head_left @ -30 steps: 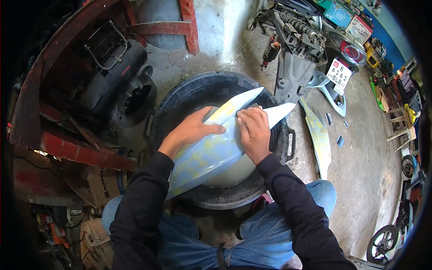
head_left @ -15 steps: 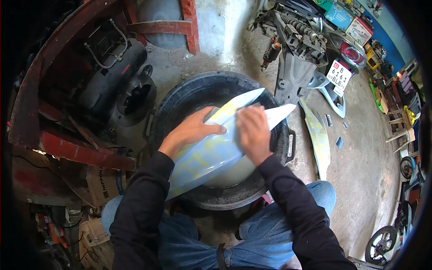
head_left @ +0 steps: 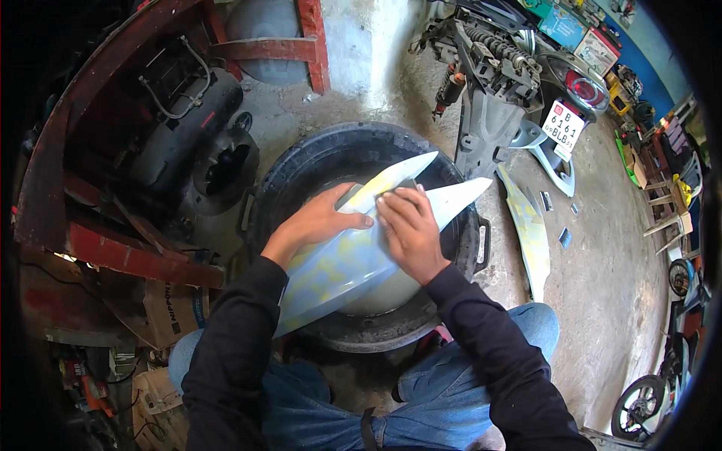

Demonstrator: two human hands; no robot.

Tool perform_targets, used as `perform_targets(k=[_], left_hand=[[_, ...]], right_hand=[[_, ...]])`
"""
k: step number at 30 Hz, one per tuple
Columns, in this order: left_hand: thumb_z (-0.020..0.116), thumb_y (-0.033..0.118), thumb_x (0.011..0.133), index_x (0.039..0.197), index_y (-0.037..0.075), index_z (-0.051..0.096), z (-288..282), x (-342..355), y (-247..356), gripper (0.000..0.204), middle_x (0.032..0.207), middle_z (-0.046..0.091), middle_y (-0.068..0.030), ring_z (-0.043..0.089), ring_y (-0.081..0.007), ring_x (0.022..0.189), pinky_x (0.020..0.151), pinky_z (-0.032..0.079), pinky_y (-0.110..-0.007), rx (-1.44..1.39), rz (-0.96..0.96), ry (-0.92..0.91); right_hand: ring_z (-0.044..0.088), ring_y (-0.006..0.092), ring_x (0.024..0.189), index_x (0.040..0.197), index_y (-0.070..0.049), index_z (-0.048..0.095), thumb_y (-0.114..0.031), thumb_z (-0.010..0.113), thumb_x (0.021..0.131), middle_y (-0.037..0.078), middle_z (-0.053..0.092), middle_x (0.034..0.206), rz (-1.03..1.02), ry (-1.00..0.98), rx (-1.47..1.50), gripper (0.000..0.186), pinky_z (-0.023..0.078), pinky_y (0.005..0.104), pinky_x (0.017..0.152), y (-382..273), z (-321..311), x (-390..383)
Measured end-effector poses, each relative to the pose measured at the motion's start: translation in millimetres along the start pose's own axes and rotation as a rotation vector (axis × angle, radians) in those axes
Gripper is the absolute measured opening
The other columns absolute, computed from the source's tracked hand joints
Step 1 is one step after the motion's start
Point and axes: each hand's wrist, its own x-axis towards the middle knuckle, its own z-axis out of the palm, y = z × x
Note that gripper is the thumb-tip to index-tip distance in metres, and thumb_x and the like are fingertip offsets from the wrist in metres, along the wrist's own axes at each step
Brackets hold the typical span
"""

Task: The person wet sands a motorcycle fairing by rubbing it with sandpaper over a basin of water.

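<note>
A pale blue and white motorcycle body panel [head_left: 338,278] with yellow patches and two pointed ends lies across a black plastic tub [head_left: 301,154] that holds cloudy liquid. My left hand [head_left: 320,225] grips the panel's left edge, thumb on top. My right hand [head_left: 410,233] has its bent fingers pressed around a small grey piece [head_left: 411,184] on the panel, near the groove between the two points; most of that piece is hidden under the fingers.
Left: a black compressor [head_left: 173,128] inside a red frame [head_left: 143,252]. Upper right: a partly dismantled motorcycle [head_left: 485,120]. A second pale panel [head_left: 526,233] and small blue pieces [head_left: 564,237] lie on the concrete floor [head_left: 602,301]. A wheel [head_left: 638,406] stands lower right.
My right hand has moved left and slightly down along the panel, closer to my left thumb. My left hand keeps its grip. The view has shifted slightly.
</note>
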Motion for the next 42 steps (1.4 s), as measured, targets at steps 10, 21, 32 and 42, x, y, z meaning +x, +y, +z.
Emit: perform_targets(k=[10, 21, 32, 42], left_hand=[[0.081, 0.032, 0.080, 0.143, 0.004, 0.058, 0, 0, 4, 0.073, 0.123, 0.071, -0.0158, 0.069, -0.0216, 0.107, 0.093, 0.052, -0.034, 0.029, 0.001, 0.011], [0.081, 0.031, 0.080, 0.143, 0.004, 0.058, -1, 2, -1, 0.072, 0.123, 0.071, -0.0158, 0.068, -0.0223, 0.108, 0.094, 0.052, -0.035, 0.027, 0.010, 0.022], [0.082, 0.033, 0.080, 0.142, 0.003, 0.058, 0, 0, 3, 0.073, 0.123, 0.071, -0.0146, 0.068, -0.0207, 0.107, 0.094, 0.052, -0.034, -0.011, -0.011, -0.003], [0.081, 0.035, 0.080, 0.141, 0.002, 0.058, 0, 5, -4, 0.073, 0.123, 0.070, -0.0171, 0.068, -0.0230, 0.108, 0.093, 0.052, -0.035, 0.087, 0.043, 0.044]], right_hand=[[0.058, 0.0350, 0.123, 0.121, -0.003, 0.073, -0.005, 0.073, 0.087, 0.010, 0.068, 0.122, 0.040, 0.041, -0.091, 0.034, 0.040, 0.0577, 0.115, 21, -6, 10], [0.057, 0.0361, 0.122, 0.118, 0.000, 0.072, -0.004, 0.072, 0.085, 0.011, 0.067, 0.125, -0.024, 0.001, -0.020, 0.033, 0.041, 0.0596, 0.113, 7, -1, -1], [0.058, 0.0345, 0.121, 0.119, -0.004, 0.073, -0.004, 0.072, 0.088, 0.009, 0.068, 0.125, 0.042, 0.027, -0.034, 0.031, 0.040, 0.0587, 0.114, 1, -2, -1], [0.058, 0.0369, 0.120, 0.118, -0.001, 0.072, -0.004, 0.070, 0.088, 0.013, 0.067, 0.124, -0.007, 0.010, -0.033, 0.030, 0.040, 0.0601, 0.113, 7, -1, 1]])
